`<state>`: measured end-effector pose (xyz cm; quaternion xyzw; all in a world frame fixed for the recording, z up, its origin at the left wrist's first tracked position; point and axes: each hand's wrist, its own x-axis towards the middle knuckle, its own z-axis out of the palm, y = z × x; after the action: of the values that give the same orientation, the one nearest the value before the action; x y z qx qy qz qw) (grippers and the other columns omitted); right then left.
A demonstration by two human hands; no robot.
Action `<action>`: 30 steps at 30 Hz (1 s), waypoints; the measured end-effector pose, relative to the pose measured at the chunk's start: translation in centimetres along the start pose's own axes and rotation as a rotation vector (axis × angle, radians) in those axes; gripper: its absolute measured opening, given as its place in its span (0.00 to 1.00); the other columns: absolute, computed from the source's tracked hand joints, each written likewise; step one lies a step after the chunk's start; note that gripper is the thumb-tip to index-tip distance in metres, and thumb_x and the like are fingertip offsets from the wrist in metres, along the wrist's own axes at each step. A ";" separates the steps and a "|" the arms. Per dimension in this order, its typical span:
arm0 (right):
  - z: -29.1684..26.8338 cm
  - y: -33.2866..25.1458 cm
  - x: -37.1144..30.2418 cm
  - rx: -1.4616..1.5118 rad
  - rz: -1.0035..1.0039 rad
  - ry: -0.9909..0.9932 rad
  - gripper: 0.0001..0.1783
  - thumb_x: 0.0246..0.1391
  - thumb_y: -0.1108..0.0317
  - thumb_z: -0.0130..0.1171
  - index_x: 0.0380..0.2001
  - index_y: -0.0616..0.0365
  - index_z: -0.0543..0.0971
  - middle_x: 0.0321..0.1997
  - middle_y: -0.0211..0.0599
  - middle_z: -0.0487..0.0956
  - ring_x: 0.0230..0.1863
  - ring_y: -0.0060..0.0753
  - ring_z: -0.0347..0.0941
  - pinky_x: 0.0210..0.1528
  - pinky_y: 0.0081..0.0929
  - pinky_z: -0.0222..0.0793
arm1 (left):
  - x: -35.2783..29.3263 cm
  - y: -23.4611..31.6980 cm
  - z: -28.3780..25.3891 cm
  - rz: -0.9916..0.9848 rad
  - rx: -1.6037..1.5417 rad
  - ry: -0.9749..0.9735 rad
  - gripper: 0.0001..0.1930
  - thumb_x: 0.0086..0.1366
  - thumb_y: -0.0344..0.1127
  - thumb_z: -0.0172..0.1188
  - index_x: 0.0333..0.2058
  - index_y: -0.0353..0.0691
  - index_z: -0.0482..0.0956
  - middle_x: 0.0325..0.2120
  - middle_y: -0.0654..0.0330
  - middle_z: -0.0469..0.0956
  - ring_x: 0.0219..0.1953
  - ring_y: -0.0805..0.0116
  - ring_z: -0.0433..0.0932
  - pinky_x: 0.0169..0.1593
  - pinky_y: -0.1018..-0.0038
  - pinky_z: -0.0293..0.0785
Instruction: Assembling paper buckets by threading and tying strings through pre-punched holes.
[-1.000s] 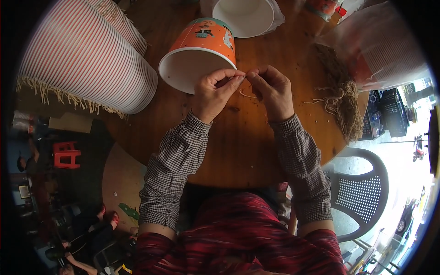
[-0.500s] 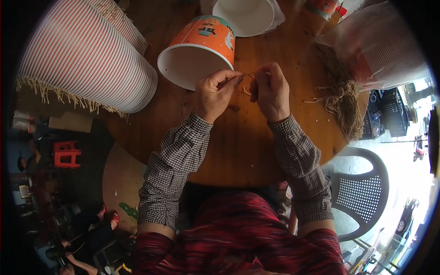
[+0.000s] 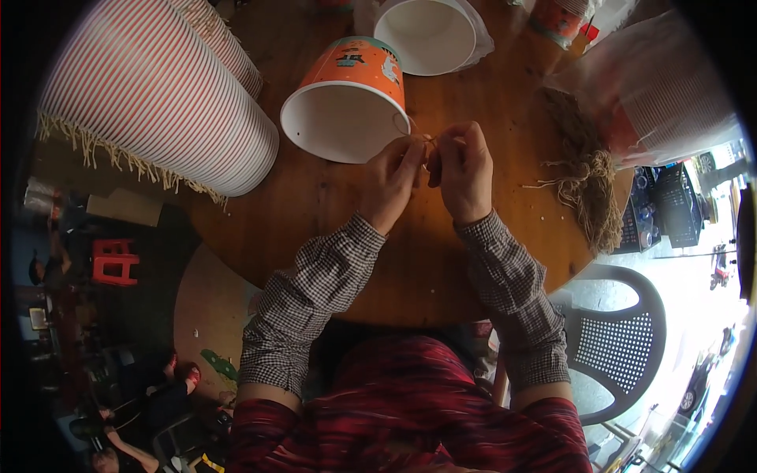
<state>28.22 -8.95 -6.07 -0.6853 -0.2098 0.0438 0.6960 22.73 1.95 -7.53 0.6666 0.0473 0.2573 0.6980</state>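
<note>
Over the wooden table, my left hand point(image 3: 392, 181) and my right hand point(image 3: 465, 169) meet with fingertips pinched together around a thin piece of twine point(image 3: 428, 139). A loop of it rises above the fingers toward an orange paper bucket point(image 3: 355, 79). That bucket lies on its side just beyond my hands, its white open mouth facing me. A small dark hole shows in the wall near its rim. Whether the twine passes through the bucket is too fine to make out. Both hands are closed, and the fingertips partly hide the twine.
Tall nested stacks of paper buckets point(image 3: 173, 110) lie at the left, with twine fringe beneath. A white bucket point(image 3: 430, 35) sits at the back. On the right are a bundle of twine point(image 3: 587, 189), plastic-wrapped buckets point(image 3: 662, 94) and a grey chair point(image 3: 654, 339). Other people sit at lower left.
My hands have drawn closer together, the left one shifting right and slightly nearer to me. The twine now stands up in a loop above the fingers. The view has tilted slightly.
</note>
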 end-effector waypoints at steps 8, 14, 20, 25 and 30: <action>0.7 0.4 -0.6 -0.191 -0.097 -0.016 0.05 0.61 0.70 0.48 0.36 0.58 0.66 0.24 0.45 0.78 0.25 0.38 0.79 0.27 0.28 0.73 | 0.2 -0.5 -0.1 -0.408 -0.581 0.002 0.07 0.65 0.32 0.56 0.36 0.34 0.78 0.25 0.65 0.74 0.28 0.78 0.69 0.32 0.80 0.68; 0.6 0.1 -0.6 -0.248 -0.102 0.017 0.05 0.61 0.70 0.48 0.38 0.58 0.66 0.23 0.44 0.78 0.24 0.37 0.79 0.26 0.28 0.73 | 0.2 -0.3 -0.3 -0.499 -0.676 -0.048 0.07 0.65 0.31 0.56 0.38 0.34 0.77 0.29 0.63 0.77 0.31 0.75 0.73 0.35 0.77 0.70; 1.3 -0.8 -1.5 -0.230 -0.246 0.037 0.07 0.59 0.72 0.51 0.39 0.60 0.67 0.23 0.44 0.78 0.24 0.37 0.78 0.25 0.28 0.72 | 0.1 0.0 -0.4 -0.547 -0.787 -0.060 0.07 0.66 0.31 0.54 0.38 0.35 0.77 0.32 0.62 0.77 0.32 0.75 0.74 0.37 0.78 0.71; 1.4 -1.2 -1.8 -0.427 -0.659 -0.039 0.11 0.53 0.75 0.56 0.38 0.64 0.69 0.21 0.38 0.76 0.19 0.34 0.75 0.20 0.27 0.70 | -0.1 0.4 -0.9 -0.617 -0.880 -0.135 0.05 0.65 0.31 0.54 0.33 0.37 0.75 0.30 0.65 0.74 0.31 0.78 0.73 0.37 0.81 0.70; 3.0 -0.9 -5.4 -0.352 -1.031 -0.316 0.20 0.36 0.72 0.58 0.38 0.63 0.74 0.18 0.32 0.68 0.16 0.31 0.68 0.17 0.28 0.64 | 0.9 -1.2 -0.8 -0.671 -1.001 -0.151 0.09 0.61 0.33 0.61 0.37 0.40 0.72 0.26 0.69 0.70 0.26 0.81 0.66 0.34 0.84 0.66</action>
<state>22.09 -8.04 -6.52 -0.5851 -0.6231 -0.2355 0.4626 23.54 3.04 -8.55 0.2226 0.0784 -0.0337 0.9712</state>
